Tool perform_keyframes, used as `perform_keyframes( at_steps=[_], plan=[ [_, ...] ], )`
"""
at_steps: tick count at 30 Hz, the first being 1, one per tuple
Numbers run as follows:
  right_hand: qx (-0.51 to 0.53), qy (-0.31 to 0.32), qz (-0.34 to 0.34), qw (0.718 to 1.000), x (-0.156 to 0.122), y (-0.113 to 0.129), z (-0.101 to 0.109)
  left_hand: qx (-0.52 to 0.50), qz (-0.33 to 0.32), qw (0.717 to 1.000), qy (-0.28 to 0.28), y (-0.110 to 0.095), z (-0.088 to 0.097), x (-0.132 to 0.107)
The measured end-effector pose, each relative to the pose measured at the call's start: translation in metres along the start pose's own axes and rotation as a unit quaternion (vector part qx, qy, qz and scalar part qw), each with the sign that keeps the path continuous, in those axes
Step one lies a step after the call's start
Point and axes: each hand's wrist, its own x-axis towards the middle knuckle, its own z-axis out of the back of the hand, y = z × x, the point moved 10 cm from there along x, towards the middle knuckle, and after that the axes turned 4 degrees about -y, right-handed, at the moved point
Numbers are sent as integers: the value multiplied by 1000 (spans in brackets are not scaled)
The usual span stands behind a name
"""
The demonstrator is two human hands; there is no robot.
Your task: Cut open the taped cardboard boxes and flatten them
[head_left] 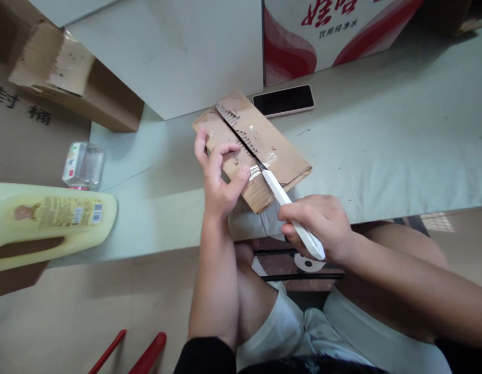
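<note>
A small brown cardboard box (pixel 279 143) lies at a slant near the front edge of the cloth-covered table. Torn clear tape and jagged marks run along the dark line across its top. My left hand (pixel 221 179) rests on its left side, fingers spread, the thumb and fingertips touching the cardboard. In my right hand (pixel 322 223) is a utility knife with a white handle (pixel 282 192), my fingers wrapped round it. Its tip end meets the box at the dark line. How much of that line is blade and how much is slit, I cannot tell.
Behind the box are a phone (pixel 283 100), a white carton (pixel 186 57) and a red-and-white carton (pixel 326 41). To the left are an open cardboard box (pixel 104 98), a clear bottle (pixel 85 165) and a yellow jug (pixel 57 218). Red bars (pixel 149 353) show below.
</note>
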Motion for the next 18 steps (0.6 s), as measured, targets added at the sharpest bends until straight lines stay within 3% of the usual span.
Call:
perform_keyframes(
  at_steps=[10, 18],
  plan=[
    [18, 7, -26, 999, 1, 7, 14, 3, -4, 1000, -4, -2, 0, 0],
    [0, -7, -40, 999, 2, 1, 10, -1, 3, 1000, -2, 1, 1, 0]
  ],
)
